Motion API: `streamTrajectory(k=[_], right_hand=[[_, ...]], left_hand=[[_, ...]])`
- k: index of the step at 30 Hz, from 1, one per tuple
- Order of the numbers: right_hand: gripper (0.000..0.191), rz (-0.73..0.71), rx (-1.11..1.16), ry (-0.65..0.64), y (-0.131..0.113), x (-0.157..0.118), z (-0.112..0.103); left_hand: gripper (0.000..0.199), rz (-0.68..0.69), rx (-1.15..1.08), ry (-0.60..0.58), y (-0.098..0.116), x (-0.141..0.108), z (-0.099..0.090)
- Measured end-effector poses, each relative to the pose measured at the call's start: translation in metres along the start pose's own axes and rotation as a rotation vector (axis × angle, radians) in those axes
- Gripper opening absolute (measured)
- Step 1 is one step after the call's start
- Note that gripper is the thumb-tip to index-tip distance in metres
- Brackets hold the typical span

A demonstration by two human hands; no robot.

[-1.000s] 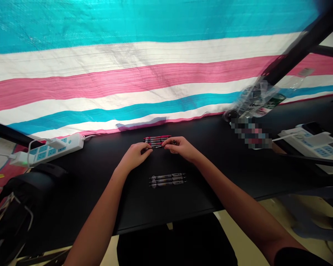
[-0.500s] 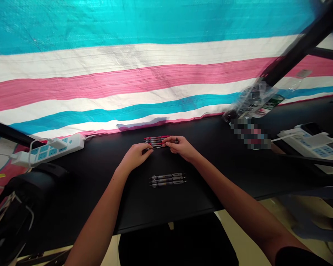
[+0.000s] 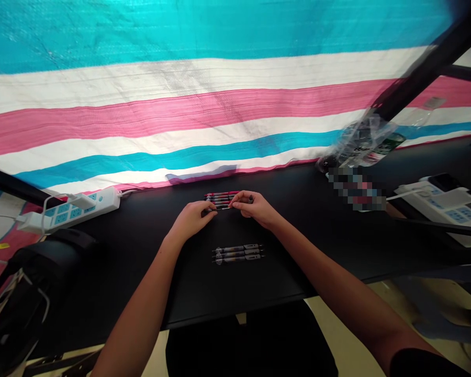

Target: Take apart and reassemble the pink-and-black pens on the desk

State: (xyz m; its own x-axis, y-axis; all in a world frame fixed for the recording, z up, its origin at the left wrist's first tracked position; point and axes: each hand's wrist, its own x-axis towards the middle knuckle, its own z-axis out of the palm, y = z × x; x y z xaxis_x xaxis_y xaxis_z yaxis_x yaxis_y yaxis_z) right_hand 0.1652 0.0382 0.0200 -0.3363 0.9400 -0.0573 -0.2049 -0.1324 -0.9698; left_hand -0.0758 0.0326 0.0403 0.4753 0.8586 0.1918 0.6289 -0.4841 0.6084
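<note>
Several pens (image 3: 219,198) lie side by side in a row, the farthest one red. At the near edge of this row, my left hand (image 3: 193,217) pinches the left end of a pen (image 3: 222,209). My right hand (image 3: 255,210) closes thumb and finger at that pen's right end. A small dark tip (image 3: 250,199) shows among the right fingers; what it belongs to is unclear. Closer to my body, three clear-barrelled pens (image 3: 235,254) with grey clips lie parallel on the black table (image 3: 235,298).
A white power strip (image 3: 112,200) with plugs sits at the left, behind a black device (image 3: 60,262). To the right are a bagged bottle (image 3: 384,149) and another white power strip (image 3: 461,212). A striped sheet (image 3: 220,112) hangs behind the table.
Both hands stay almost in place at the far row, still at the same pen. The view has shifted slightly; the pens near me lie as before.
</note>
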Motion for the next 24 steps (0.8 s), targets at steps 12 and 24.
streamTrajectory(k=[12, 24], right_hand=[[0.028, -0.002, -0.012, -0.005, -0.0008, -0.0014, -0.0009], [0.028, -0.008, 0.005, -0.017, 0.0019, -0.0014, -0.002]], left_hand=[[0.01, -0.01, -0.018, -0.002, 0.0002, -0.0005, -0.0003], [0.012, 0.002, -0.03, 0.01, 0.0012, -0.0001, -0.0018]])
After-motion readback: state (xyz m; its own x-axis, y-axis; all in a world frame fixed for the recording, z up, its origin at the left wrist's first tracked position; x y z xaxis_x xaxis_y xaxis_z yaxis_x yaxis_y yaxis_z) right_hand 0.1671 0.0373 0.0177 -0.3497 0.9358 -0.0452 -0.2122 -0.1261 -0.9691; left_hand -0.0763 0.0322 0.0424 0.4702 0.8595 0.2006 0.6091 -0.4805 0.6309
